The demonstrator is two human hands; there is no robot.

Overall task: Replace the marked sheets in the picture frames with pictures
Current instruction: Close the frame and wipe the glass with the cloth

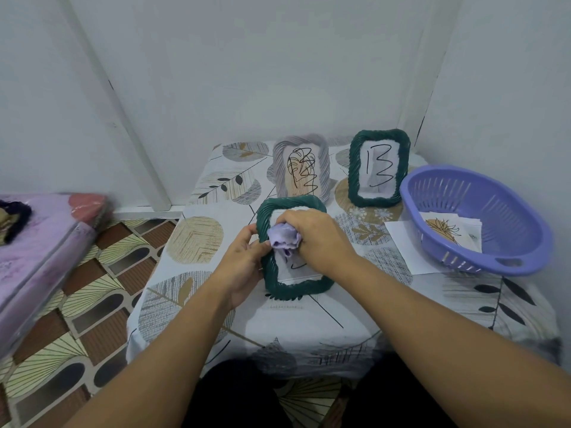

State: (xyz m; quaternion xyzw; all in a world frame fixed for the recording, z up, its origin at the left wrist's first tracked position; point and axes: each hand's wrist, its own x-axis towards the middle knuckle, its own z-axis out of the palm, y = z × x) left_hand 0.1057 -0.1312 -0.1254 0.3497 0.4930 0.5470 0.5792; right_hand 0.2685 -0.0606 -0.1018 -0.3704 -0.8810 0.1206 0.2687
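3 picture frames on a small table (pixel 309 332) covered with a leaf-print cloth. Nearest green frame (pixel 295 247) stands close to the person, tilted a little. Left hand (pixel 244 264) grips its left edge, thumb on the front rim, fingers curled behind. Right hand (pixel 312 237) holds a crumpled lilac cloth (pixel 282 239) bunched in curled fingers, pressed against the frame's glass over the upper part. White sheet inside shows a bit of black marker below the cloth; mark itself mostly hidden.

Behind it, grey frame (pixel 301 166) upright, sheet scribbled over in black. To its right, second green frame (pixel 379 168) upright, sheet marked "13" or "B", cannot tell which.

Right side of table: purple slotted basket (pixel 477 225), holding loose pictures (pixel 449 233), top 1 a brown leafy drawing. White paper (pixel 401 239) lies flat partly under the basket.

Left of table: purple wrapped mattress (pixel 40 245) on patterned floor tiles.
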